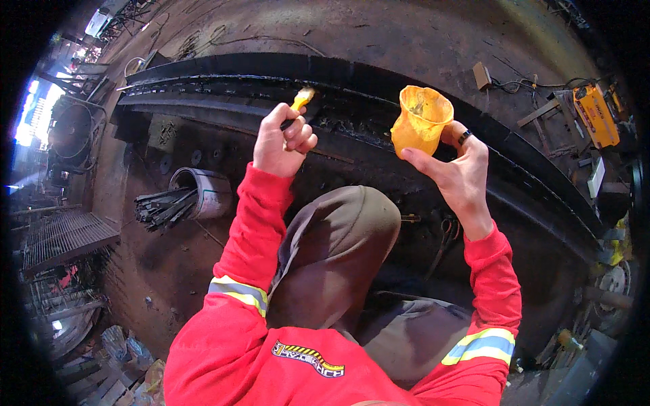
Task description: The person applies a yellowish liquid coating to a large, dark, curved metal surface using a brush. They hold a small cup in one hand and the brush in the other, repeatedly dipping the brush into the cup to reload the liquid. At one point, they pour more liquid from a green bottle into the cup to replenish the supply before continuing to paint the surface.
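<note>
My left hand (286, 141) is closed around a small paintbrush with a yellow handle (302, 99), its pale bristle end pointing up and away from me. In my right hand (462, 168) is a crumpled yellow-orange cup (418, 127), gripped by its side between thumb and fingers. The cup's mouth faces up, and a little of its stained inside shows. Both hands are raised over a long dark steel beam (237, 84) that runs across in front of my knees. Brush and cup are apart from each other.
A white bucket (211, 193) lies on its side at left, dark metal strips sticking out. Metal grating (68, 240) stands beyond it. At far right is a yellow machine (596, 116) with cables. Scissor-like tongs (443, 242) lie near my knee.
</note>
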### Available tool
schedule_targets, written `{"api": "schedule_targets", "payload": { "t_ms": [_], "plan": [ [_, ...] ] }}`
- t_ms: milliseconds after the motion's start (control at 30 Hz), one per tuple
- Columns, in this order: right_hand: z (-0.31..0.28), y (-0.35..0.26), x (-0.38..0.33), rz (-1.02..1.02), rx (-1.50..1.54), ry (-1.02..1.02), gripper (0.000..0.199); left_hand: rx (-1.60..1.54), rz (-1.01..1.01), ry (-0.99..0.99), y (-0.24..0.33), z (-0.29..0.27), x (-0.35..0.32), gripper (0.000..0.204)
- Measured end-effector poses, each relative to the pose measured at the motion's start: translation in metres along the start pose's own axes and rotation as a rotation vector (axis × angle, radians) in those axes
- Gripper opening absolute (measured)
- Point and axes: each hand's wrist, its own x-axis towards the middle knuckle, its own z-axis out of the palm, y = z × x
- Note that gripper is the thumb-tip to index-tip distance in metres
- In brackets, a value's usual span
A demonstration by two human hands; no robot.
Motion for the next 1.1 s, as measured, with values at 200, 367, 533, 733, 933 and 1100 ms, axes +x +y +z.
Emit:
{"api": "schedule_targets", "payload": {
  "t_ms": [200,367,533,733,933,1100],
  "plan": [
    [-0.001,0.001,0.000,-0.011,-0.014,0.007,0.047,-0.011,0.009,-0.025,-0.002,-0.014,-0.013,0.026],
    [0.001,-0.001,0.000,0.004,-0.009,0.008,0.047,-0.045,-0.035,-0.002,-0.011,-0.020,0.007,0.024],
    [0.000,-0.001,0.000,-0.004,-0.017,0.009,0.046,-0.072,-0.029,0.029,-0.009,-0.003,0.015,0.022],
    [0.002,0.002,0.001,-0.005,-0.006,-0.006,0.045,-0.043,0.051,-0.153,0.002,-0.008,-0.012,0.019],
    [0.002,0.005,0.003,-0.014,-0.015,-0.009,0.044,0.067,0.196,-0.195,0.010,-0.023,-0.035,0.031],
    [0.008,0.005,0.004,0.013,-0.022,-0.032,0.044,0.034,0.090,-0.119,-0.009,-0.050,-0.016,0.032]
  ]
}}
